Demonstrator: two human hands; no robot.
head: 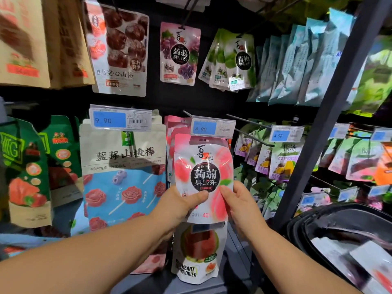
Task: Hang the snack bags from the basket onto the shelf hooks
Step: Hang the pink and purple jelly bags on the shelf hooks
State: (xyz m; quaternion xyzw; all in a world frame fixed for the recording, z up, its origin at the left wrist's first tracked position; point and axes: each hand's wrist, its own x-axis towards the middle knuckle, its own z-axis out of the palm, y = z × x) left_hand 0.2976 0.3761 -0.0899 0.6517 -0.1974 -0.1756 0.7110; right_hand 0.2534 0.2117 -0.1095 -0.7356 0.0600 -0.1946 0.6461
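Your fingers [197,197] pinched the peach bag [203,166] from both sides. Your left hand [180,204] laid its thumb across the lower front, with the other fingers hidden behind. Your right hand [239,206] pressed its thumb on the lower right edge and likewise wrapped behind. You held the bag upright in front of the pink bags [177,126] hanging behind it, its top just under the 4.90 tag [212,128]. Whether its hole sat on the hook [187,114] could not be told. A guava bag [197,255] hung just below your hands, and a blueberry bag [123,166] hung to the left. Your basket [307,219] sat low at the right with bags [373,262] in it.
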